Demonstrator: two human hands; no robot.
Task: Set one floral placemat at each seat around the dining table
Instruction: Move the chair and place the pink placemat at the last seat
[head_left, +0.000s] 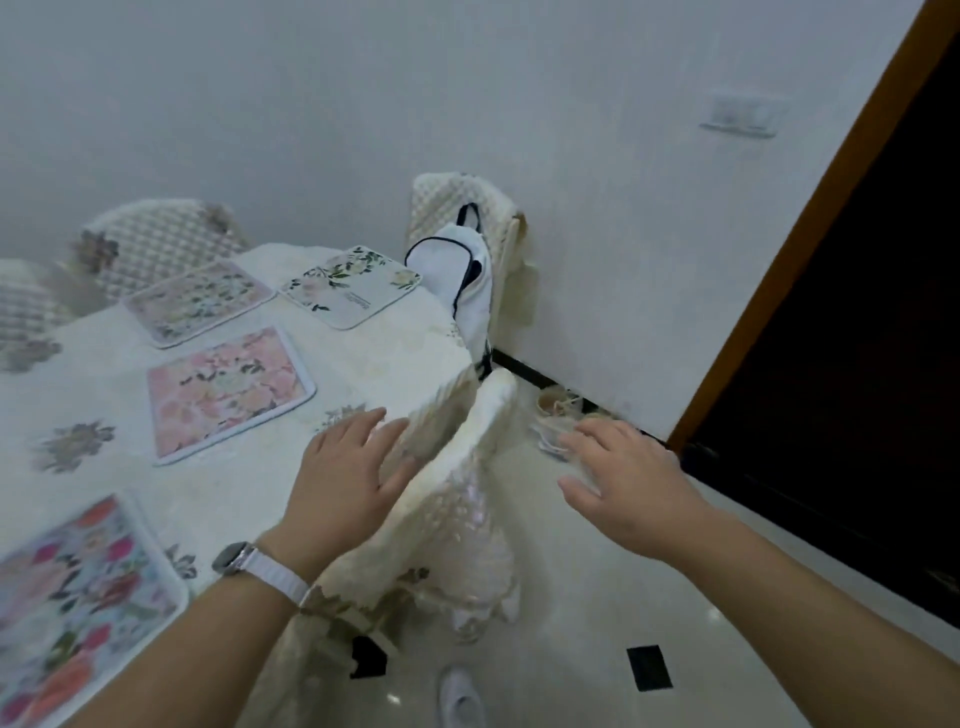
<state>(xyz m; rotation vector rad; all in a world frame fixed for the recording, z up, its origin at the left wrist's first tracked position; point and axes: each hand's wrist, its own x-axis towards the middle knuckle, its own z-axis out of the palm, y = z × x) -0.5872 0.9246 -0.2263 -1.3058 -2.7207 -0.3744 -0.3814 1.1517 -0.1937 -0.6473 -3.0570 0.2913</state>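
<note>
Inspecting the worktop (218, 499), four floral placemats lie flat on its cloth: a bright multicoloured placemat (78, 597) nearest, a pink placemat (228, 392) beyond it, a pale pink placemat (200, 301) further back, and a white leafy placemat (353, 286) at the far corner by the chair carrying a white bag (462, 280). The left hand (348, 478), fingers spread and holding nothing, hovers by the top of the near chair (457, 452). The right hand (623, 483) is likewise spread and empty, out over the floor. Judgement: placement appears largely complete; seats outside view cannot be confirmed.
</note>
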